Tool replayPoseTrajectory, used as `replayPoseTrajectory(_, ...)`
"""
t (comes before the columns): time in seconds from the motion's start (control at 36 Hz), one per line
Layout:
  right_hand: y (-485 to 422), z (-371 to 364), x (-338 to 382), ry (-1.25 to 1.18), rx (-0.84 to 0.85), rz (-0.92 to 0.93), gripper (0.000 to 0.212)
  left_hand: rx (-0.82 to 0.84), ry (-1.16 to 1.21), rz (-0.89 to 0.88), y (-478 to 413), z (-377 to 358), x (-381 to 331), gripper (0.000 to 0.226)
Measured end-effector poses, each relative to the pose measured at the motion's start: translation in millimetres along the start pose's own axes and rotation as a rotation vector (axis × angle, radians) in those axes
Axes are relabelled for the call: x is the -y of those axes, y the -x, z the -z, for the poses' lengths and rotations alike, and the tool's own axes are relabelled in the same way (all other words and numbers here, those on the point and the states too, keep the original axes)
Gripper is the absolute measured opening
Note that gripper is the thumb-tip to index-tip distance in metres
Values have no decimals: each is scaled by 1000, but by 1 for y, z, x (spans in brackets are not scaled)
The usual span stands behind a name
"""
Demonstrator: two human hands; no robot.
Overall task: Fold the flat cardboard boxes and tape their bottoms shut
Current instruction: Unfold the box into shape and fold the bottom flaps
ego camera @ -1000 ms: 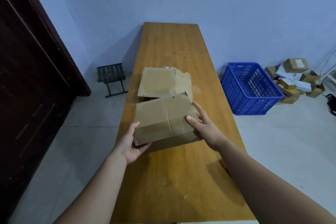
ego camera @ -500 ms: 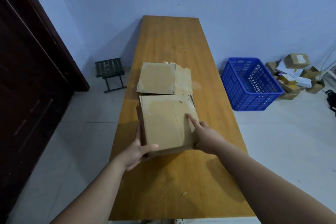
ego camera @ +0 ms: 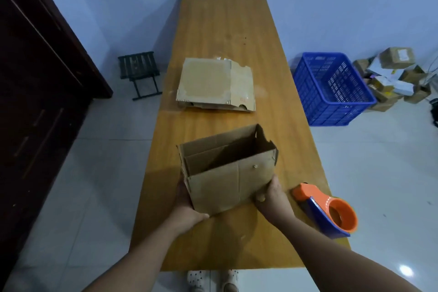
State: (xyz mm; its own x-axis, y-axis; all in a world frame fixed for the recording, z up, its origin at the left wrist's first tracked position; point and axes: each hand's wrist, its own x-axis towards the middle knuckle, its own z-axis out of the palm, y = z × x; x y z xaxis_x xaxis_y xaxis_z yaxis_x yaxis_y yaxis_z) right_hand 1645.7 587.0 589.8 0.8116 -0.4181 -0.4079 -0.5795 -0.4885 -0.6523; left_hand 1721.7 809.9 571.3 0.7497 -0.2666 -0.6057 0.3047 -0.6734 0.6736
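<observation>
Below the near edge of the wooden surface (ego camera: 213, 244), a pair of pale slippers (ego camera: 213, 278) shows on the tiled floor. Above that edge both forearms reach in to an opened cardboard box (ego camera: 227, 173), its mouth turned up and away. The left hand (ego camera: 187, 206) grips the lower left corner, thumb on the near face, the other fingers (ego camera: 181, 191) wrapped along the side. The right hand (ego camera: 272, 199) grips the lower right corner, thumb pressed on the same face. Whether the box bottom rests on the wood cannot be told. Just right of the right hand lies an orange and blue tape dispenser (ego camera: 327, 211), apart from the box. Farther along the middle lies a stack of flat cardboard (ego camera: 213, 83). On the floor stand a blue crate (ego camera: 331, 87) at the right, with a heap of small cartons (ego camera: 391, 73) beyond it, and a dark stool (ego camera: 139, 71) at the left.
</observation>
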Motion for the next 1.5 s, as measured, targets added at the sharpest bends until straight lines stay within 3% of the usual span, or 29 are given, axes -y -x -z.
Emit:
replayPoseTrajectory(0.17,0,8,-4,-391,142,-274,18,-3,2,139,-2,5,11,80)
replayPoseTrajectory(0.28,-10,33,0,-657,97,-273,17,13,-15,143,0,11,12,81)
replayPoseTrajectory(0.36,-15,48,17,-842,141,-154,59,-8,8,82,3,11,10,93)
replayPoseTrajectory(0.42,-18,57,33,-804,199,-24,73,-16,24,77,4,11,7,97)
replayPoseTrajectory(0.53,-25,58,66,-381,124,123,49,38,-70,87,5,15,2,94)
replayPoseTrajectory(0.61,-31,52,79,-42,-31,119,22,111,-280,70,5,27,-5,87)
replayPoseTrajectory(0.67,-33,50,81,74,-66,94,16,150,-353,16,6,39,-13,77)
replayPoseTrajectory(0.72,-32,49,84,174,-83,81,15,123,-227,-37,4,51,-24,57)
replayPoseTrajectory(0.81,-31,47,87,293,-131,53,19,-161,234,-49,10,67,-48,32)
replayPoseTrajectory(0.83,-31,47,88,311,-134,45,19,-232,357,-49,12,72,-58,30)
replayPoseTrajectory(0.89,-31,48,88,324,-125,39,20,-259,369,-82,17,75,-74,43)
replayPoseTrajectory(1.0,-32,50,87,311,-125,33,23,-296,-22,-184,26,67,-85,44)
replayPoseTrajectory(1.14,-31,49,91,288,-129,27,22,-224,-246,-40,33,55,-86,68)
replayPoseTrajectory(1.22,-31,50,93,277,-126,3,25,-219,-426,-55,38,49,-89,80)
replayPoseTrajectory(1.36,-36,46,90,176,-116,6,28,-44,-463,-99,44,36,-95,83)
replayPoseTrajectory(1.5,-35,40,80,15,-111,73,52,-72,-352,-118,37,39,-90,80)
